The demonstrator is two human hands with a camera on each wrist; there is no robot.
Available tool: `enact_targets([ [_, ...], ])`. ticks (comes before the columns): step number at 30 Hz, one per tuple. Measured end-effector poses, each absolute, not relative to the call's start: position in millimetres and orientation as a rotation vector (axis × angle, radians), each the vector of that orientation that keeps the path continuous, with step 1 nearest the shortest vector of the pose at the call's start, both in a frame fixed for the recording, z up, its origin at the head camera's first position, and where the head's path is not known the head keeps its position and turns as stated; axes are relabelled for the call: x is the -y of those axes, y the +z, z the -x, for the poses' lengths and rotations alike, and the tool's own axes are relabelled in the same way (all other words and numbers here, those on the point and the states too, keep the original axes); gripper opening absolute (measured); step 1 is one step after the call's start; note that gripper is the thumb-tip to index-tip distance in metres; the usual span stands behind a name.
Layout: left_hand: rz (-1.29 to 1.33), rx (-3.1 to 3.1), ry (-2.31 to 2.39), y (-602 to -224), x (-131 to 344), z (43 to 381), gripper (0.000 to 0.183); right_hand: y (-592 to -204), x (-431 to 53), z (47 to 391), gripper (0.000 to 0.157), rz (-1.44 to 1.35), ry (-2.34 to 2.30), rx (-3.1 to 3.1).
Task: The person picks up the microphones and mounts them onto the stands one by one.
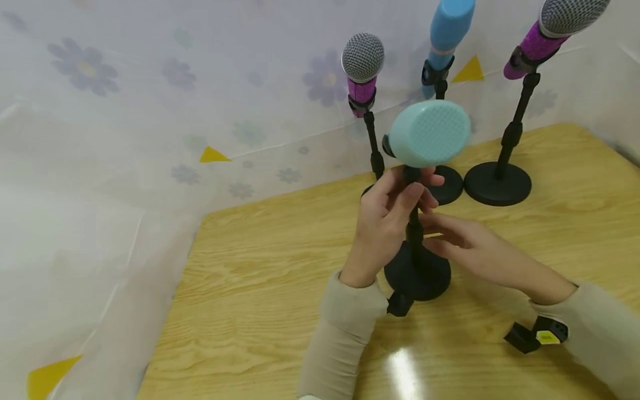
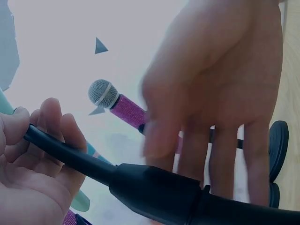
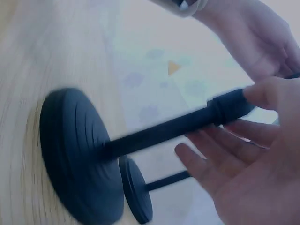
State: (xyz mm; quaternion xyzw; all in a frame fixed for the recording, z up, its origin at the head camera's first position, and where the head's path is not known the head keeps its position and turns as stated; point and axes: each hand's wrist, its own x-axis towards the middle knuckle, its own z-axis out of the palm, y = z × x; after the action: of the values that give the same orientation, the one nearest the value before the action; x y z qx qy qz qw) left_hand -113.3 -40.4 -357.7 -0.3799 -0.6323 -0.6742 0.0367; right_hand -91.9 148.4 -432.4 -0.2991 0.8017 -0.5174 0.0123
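In the head view a light teal microphone (image 1: pixel 434 133) sits at the top of a black microphone stand (image 1: pixel 415 244) with a round base. My left hand (image 1: pixel 385 222) holds the upper pole just below the microphone, thumb in front and fingers around behind. My right hand (image 1: pixel 470 247) reaches in from the right beside the middle of the pole. In the right wrist view its thumb lies at the collar (image 3: pixel 232 105) and its fingers (image 3: pixel 201 166) spread loosely below the pole. The left wrist view shows that hand's straight fingers behind the collar.
Behind stand a purple microphone (image 1: pixel 362 66) with a silver mesh head, a blue microphone (image 1: pixel 450 28) and another purple microphone (image 1: pixel 542 41), each on a black stand. The wood-grain table (image 1: pixel 270 266) meets a flowered sheet (image 1: pixel 150 111) bearing yellow triangles at the back.
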Motion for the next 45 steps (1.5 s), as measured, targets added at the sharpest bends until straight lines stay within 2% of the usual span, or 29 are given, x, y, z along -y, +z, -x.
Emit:
enact_targets([
  [6, 1.166, 1.932, -2.056, -355.5, 41.2, 113.0, 0.025, -424.8, -136.3, 93.7, 0.031, 0.965, -1.663, -2.501],
  [9, 1.159, 1.94, -2.062, -354.9, 41.1, 112.3, 0.025, -424.6, -132.1, 93.5, 0.025, 0.872, -1.696, -2.504],
  [13, 1.154, 1.961, -2.061, -353.6, 40.0, 111.4, 0.024, -426.0, -126.3, 94.7, 0.038, 0.807, -1.735, -2.532],
  [17, 1.149, 1.969, -2.057, -353.2, 39.6, 110.9, 0.024, -428.5, -124.4, 96.4, 0.053, 0.872, -1.774, -2.482],
  [25, 1.117, 2.002, -2.074, -353.9, 39.9, 109.7, 0.024, -428.7, -133.1, 95.4, 0.024, 0.968, -1.733, -2.424],
  [33, 1.148, 2.01, -2.057, -354.4, 41.0, 109.6, 0.024, -432.4, -131.1, 96.7, 0.038, 0.958, -1.723, -2.414],
  [41, 1.142, 2.013, -2.045, -354.9, 42.1, 109.3, 0.023, -433.0, -134.8, 98.2, 0.026, 1.101, -1.674, -2.394],
  [45, 1.155, 1.996, -2.028, -355.3, 42.2, 109.3, 0.022, -435.0, -131.8, 98.3, 0.028, 1.111, -1.699, -2.413],
])
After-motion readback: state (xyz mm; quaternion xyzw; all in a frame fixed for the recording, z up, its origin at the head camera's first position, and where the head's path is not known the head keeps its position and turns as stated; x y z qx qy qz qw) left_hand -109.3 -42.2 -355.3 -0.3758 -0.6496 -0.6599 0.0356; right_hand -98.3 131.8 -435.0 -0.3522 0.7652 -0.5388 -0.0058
